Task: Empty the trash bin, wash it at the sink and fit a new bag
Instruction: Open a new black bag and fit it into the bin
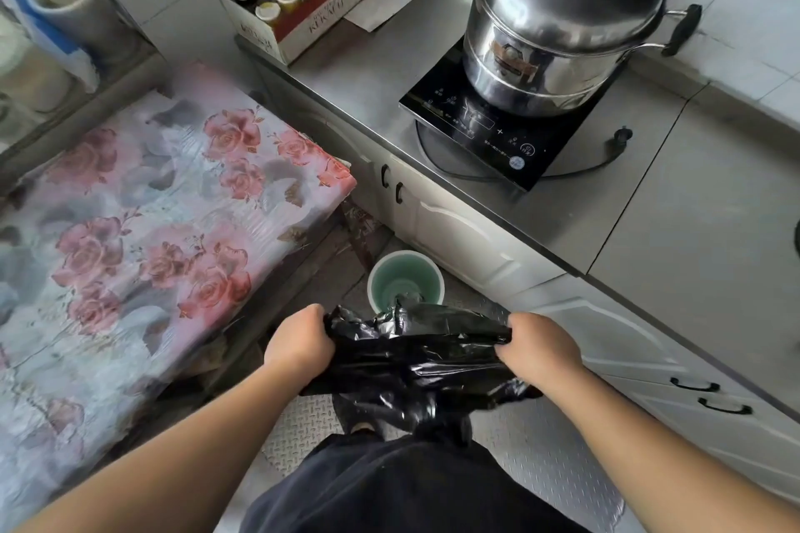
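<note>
A small round trash bin (436,278) with a white rim and green inside stands on the floor by the cabinet, with no bag in it. In front of it I hold a black plastic bag (415,359) stretched between both hands. My left hand (298,344) grips the bag's left edge, fingers curled into the plastic. My right hand (541,348) grips the right edge the same way. The bag's lower part hangs crumpled over my legs and hides the bin's near rim.
A table under a floral cloth (143,238) fills the left. On the counter (649,195) at right, a steel pot (562,13) sits on an induction hob (489,130). A box of bottles (294,0) stands behind. White cabinet doors (467,238) line the floor (532,441).
</note>
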